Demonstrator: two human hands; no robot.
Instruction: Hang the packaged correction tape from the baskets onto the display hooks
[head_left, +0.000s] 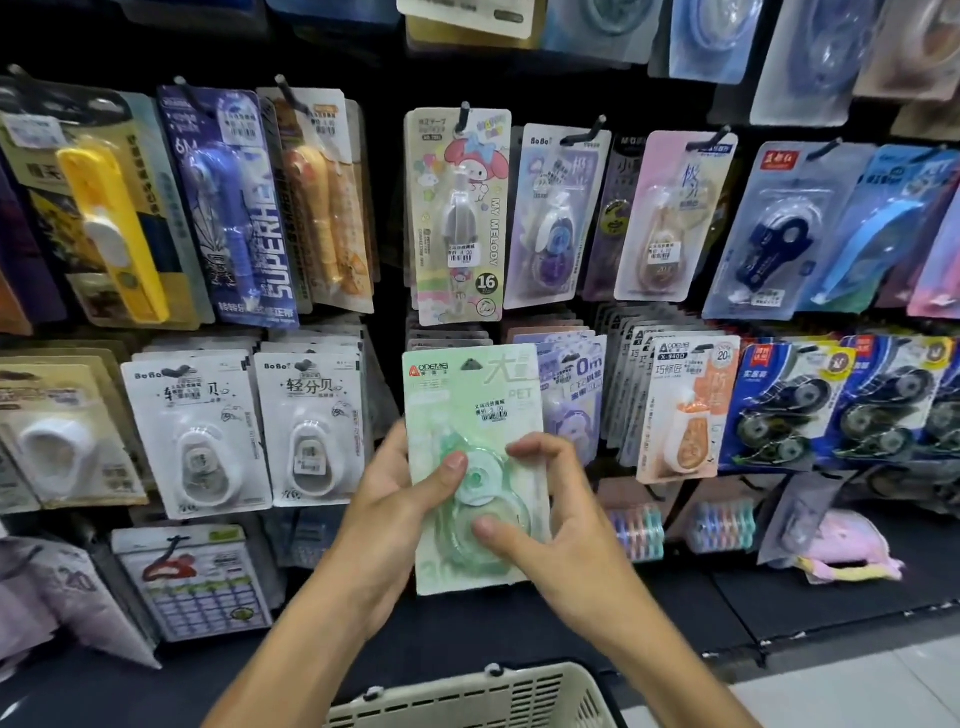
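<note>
Both hands clamp one green correction tape package, held upright before the display wall. On its left edge the left hand curls round the card, thumb pressed on the clear blister over the white tape wheel; on its right edge the right hand pinches it, thumb on the lower blister and bent fingers over the card's edge. The package stands with its long axis vertical, printed face toward the camera, hang hole at the top and the tape dispenser in the lower half. Directly above the package hangs a My Melody pack on a black hook. Left of the package hang two white BoBo packs; right of it an orange-and-white pack and blue packs beyond. Below the package, at the bottom edge, shows the slotted rim of a beige basket; its contents cannot be seen. Lower right of the package lies pale floor tile, beneath a dark shelf base.
</note>
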